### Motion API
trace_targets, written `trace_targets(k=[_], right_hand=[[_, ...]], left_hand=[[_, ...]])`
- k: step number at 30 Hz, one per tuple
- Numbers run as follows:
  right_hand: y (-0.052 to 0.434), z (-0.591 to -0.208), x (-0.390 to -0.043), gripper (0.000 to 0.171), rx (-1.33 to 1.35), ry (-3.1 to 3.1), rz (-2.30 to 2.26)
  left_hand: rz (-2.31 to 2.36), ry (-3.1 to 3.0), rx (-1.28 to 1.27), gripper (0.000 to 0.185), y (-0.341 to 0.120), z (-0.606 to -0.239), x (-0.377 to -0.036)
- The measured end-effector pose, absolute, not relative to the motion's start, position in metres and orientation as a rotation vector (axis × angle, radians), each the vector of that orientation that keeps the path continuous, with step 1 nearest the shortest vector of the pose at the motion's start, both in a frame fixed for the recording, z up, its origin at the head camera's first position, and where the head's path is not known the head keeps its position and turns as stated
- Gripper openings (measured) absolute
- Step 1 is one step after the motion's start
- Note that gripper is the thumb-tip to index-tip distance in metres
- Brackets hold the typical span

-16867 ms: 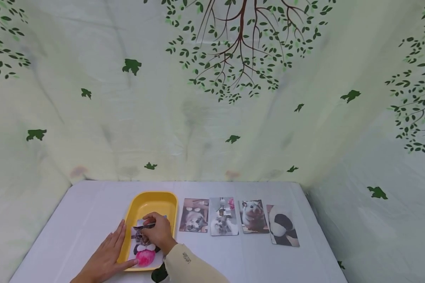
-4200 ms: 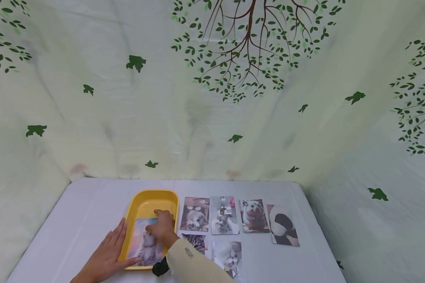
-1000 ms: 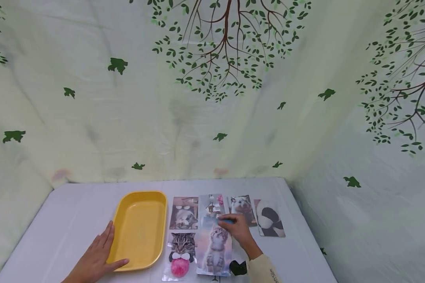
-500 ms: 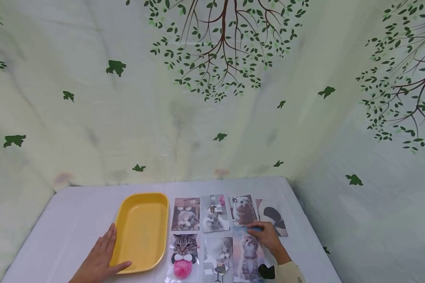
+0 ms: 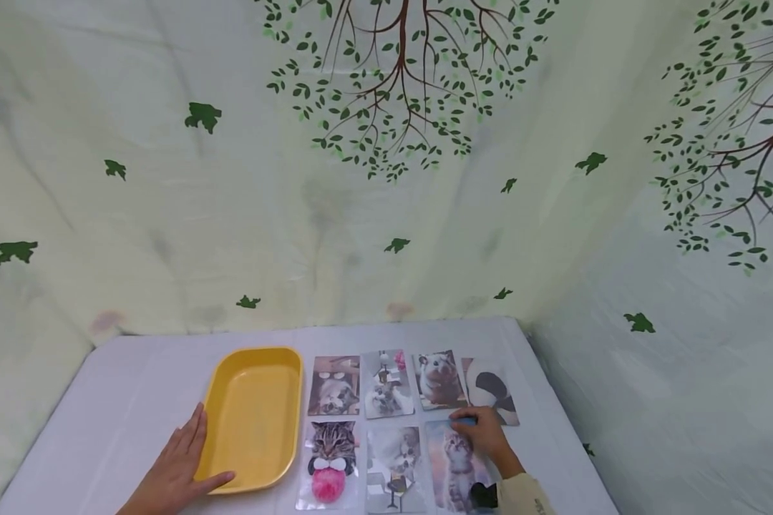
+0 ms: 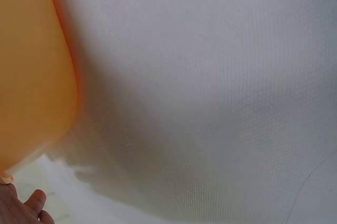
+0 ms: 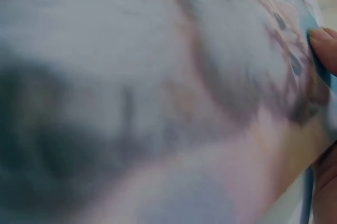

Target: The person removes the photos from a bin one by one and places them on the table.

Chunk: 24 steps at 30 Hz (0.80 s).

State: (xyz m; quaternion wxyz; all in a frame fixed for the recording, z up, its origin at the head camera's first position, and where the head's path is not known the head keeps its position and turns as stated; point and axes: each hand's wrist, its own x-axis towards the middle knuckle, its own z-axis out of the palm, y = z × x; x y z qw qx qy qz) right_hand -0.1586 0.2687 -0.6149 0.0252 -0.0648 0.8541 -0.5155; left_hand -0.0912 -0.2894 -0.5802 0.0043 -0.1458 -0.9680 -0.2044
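Note:
My left hand [image 5: 175, 472] lies flat on the white table, fingers straight, thumb against the near rim of the yellow tray [image 5: 225, 408]. The left wrist view shows the tray's wall [image 6: 31, 76] and a bit of thumb [image 6: 23, 208]. My right hand [image 5: 483, 434] pinches the top edge of a kitten photo [image 5: 456, 465], which lies third in the near row. That photo [image 7: 158, 97] fills the right wrist view as a blur, with a fingertip [image 7: 322, 45] on its edge. Beside it lie a fluffy white animal photo [image 5: 396, 468] and a tabby photo with a pink ball [image 5: 331, 461].
A far row holds a cat photo [image 5: 333, 386], a photo of small animals [image 5: 386, 383], a hamster photo [image 5: 439, 379] and a panda photo [image 5: 492, 390]. The table's right edge [image 5: 554, 429] runs close to the photos. Leaf-print cloth walls enclose the back and sides.
My right hand has carried the kitten photo rightwards from over the middle photos and set it down as the third in the near row. The left hand stayed by the tray.

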Motion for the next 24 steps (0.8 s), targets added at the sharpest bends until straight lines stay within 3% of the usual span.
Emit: trace_targets(k=[24], right_hand=[[0.247,-0.595,-0.147,0.020,-0.292,3.129,-1.357]], left_hand=[[-0.618,-3.009,-0.409,0.120,-0.290,-0.581,-0.088]])
